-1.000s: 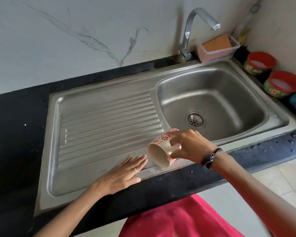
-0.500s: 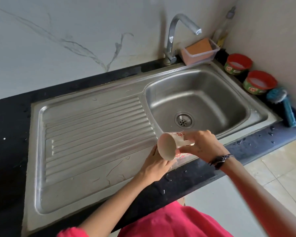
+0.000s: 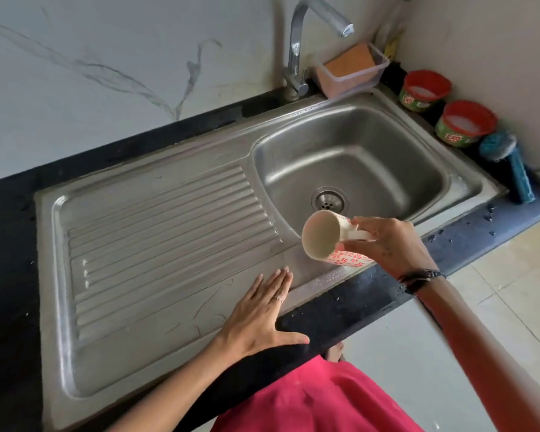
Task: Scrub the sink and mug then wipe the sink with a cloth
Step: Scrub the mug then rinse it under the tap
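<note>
While my right hand (image 3: 390, 244) grips the tipped mug (image 3: 328, 240) and my left hand (image 3: 259, 313) lies flat beside it, I judge scrubbing unstarted; sponge (image 3: 351, 62) untouched beyond.

This is a home kitchen. A stainless steel sink (image 3: 349, 157) with a ribbed draining board (image 3: 156, 232) is set into a black stone counter (image 3: 10, 232) across the middle of the frame. A chrome tap (image 3: 296, 54) rises at top centre against a white marbled wall (image 3: 106, 57). Two red-rimmed tubs of dish soap (image 3: 424, 88) and a blue scrubber (image 3: 508, 160) sit at the right, with a sponge in a clear box (image 3: 349, 70) beside the tap.
</note>
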A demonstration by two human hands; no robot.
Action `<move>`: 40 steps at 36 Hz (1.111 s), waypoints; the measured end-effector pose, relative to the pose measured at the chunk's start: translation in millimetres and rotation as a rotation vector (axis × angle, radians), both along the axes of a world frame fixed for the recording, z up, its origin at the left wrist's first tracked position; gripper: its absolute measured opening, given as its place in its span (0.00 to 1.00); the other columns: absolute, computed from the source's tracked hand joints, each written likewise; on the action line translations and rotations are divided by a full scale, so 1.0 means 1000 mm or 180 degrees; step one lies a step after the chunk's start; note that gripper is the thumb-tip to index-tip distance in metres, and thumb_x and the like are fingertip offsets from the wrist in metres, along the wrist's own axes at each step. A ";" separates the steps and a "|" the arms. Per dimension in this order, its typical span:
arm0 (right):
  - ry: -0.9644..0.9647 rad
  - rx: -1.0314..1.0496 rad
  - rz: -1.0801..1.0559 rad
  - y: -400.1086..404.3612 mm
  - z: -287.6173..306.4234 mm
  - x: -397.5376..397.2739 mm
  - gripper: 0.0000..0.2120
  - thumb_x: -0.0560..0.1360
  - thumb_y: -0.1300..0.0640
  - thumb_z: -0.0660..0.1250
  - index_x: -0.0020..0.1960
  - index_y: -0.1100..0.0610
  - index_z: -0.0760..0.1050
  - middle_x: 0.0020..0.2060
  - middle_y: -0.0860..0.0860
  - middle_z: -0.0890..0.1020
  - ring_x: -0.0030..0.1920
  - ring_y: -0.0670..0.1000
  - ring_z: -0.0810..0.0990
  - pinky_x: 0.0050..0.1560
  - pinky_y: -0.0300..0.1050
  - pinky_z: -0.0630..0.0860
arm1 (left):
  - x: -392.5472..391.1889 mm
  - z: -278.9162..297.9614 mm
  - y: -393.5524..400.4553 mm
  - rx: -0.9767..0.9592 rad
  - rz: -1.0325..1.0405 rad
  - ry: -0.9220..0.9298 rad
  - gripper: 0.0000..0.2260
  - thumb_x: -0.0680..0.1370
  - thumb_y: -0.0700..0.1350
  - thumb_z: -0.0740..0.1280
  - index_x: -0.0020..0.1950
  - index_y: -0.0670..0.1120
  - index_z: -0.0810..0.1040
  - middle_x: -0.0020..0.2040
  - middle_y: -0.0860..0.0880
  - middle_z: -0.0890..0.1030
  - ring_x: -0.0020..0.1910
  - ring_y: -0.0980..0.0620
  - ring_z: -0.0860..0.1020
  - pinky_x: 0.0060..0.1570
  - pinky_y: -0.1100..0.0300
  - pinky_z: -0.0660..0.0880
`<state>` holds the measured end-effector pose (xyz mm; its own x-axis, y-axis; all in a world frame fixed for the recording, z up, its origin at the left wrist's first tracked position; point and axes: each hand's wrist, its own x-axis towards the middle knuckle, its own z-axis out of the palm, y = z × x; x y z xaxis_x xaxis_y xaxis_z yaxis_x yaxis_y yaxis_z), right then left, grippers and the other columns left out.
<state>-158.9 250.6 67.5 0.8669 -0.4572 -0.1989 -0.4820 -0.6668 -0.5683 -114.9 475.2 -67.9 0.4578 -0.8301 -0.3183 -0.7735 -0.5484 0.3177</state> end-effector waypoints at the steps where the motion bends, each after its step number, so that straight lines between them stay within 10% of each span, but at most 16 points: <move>1: 0.0007 0.0034 -0.0001 0.001 -0.001 0.001 0.22 0.64 0.49 0.77 0.56 0.56 0.81 0.50 0.56 0.84 0.51 0.54 0.81 0.49 0.45 0.74 | -0.001 -0.001 0.000 -0.0019 -0.0008 -0.0052 0.52 0.65 0.75 0.52 0.75 0.45 0.35 0.73 0.52 0.33 0.71 0.59 0.31 0.72 0.59 0.33; 15: 0.0125 -0.0033 0.0403 -0.036 0.000 0.007 0.27 0.63 0.48 0.77 0.61 0.53 0.78 0.55 0.51 0.82 0.55 0.50 0.80 0.54 0.39 0.72 | 0.014 -0.011 -0.060 -0.0414 0.0335 -0.0302 0.39 0.73 0.66 0.35 0.77 0.44 0.48 0.75 0.51 0.43 0.73 0.57 0.42 0.72 0.60 0.40; 20: 0.0357 -0.0422 0.0995 -0.048 0.007 0.011 0.23 0.65 0.50 0.76 0.58 0.56 0.79 0.60 0.49 0.79 0.56 0.53 0.79 0.58 0.46 0.74 | 0.029 -0.004 -0.071 -0.0278 0.0455 0.0290 0.31 0.80 0.59 0.50 0.77 0.47 0.41 0.76 0.51 0.39 0.74 0.58 0.39 0.71 0.63 0.34; 31: 0.0724 -0.0958 0.1902 -0.062 0.009 0.021 0.21 0.73 0.49 0.69 0.64 0.53 0.75 0.67 0.46 0.72 0.63 0.49 0.74 0.63 0.42 0.69 | 0.012 -0.012 -0.108 -0.0001 0.0431 -0.0090 0.31 0.80 0.59 0.49 0.77 0.44 0.44 0.77 0.49 0.43 0.75 0.54 0.40 0.70 0.56 0.32; 35: 0.0705 -0.0906 0.1790 -0.074 0.006 0.020 0.22 0.72 0.49 0.70 0.63 0.53 0.75 0.64 0.48 0.75 0.61 0.51 0.76 0.62 0.44 0.71 | 0.013 -0.016 -0.130 -0.0296 0.0128 -0.0161 0.25 0.78 0.51 0.63 0.72 0.53 0.58 0.73 0.43 0.64 0.73 0.44 0.61 0.73 0.47 0.51; 40: 0.0428 -0.0507 0.1090 -0.096 0.004 0.017 0.21 0.68 0.49 0.74 0.57 0.58 0.79 0.56 0.53 0.81 0.54 0.56 0.79 0.56 0.48 0.74 | 0.018 -0.011 -0.155 -0.0665 -0.0121 -0.0719 0.33 0.61 0.39 0.77 0.62 0.47 0.67 0.55 0.43 0.79 0.54 0.42 0.78 0.53 0.49 0.76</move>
<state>-141.9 154.6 71.3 0.9455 -0.1806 -0.2709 -0.2797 -0.8765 -0.3919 -97.2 320.7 -79.3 0.4649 -0.8847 -0.0326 -0.8561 -0.4587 0.2382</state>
